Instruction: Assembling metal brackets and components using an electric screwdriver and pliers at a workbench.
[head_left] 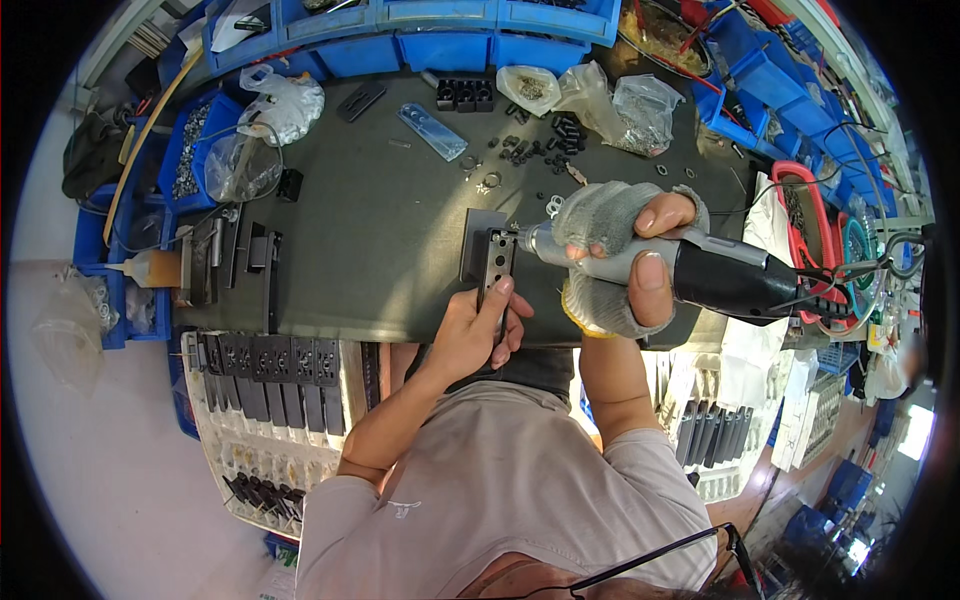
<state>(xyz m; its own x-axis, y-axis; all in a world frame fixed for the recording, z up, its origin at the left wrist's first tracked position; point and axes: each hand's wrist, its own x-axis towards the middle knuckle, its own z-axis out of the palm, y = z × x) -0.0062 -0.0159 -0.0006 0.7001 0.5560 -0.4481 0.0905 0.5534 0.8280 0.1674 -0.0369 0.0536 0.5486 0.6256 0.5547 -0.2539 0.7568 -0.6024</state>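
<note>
My left hand [484,328] is closed around the lower end of a black metal part with holes [498,258], held near the table's front edge. Behind that part stands a dark flat block [474,238], partly hidden by it. My right hand [598,215], in a grey fingerless glove, grips a grey and black electric screwdriver [735,276]. The tool lies sideways with its tip pointing left at the part's upper end. Whether tip and part touch is too small to tell. White rings [555,205] lie beside the glove.
Small black cylindrical pieces [568,135] and plastic bags [640,112] lie farther back on the dark mat [370,240]. Blue bins [445,50] line the far edge. A red-rimmed basket [808,215] stands right. Trays of black parts [270,365] flank my body. The screwdriver's cable runs right.
</note>
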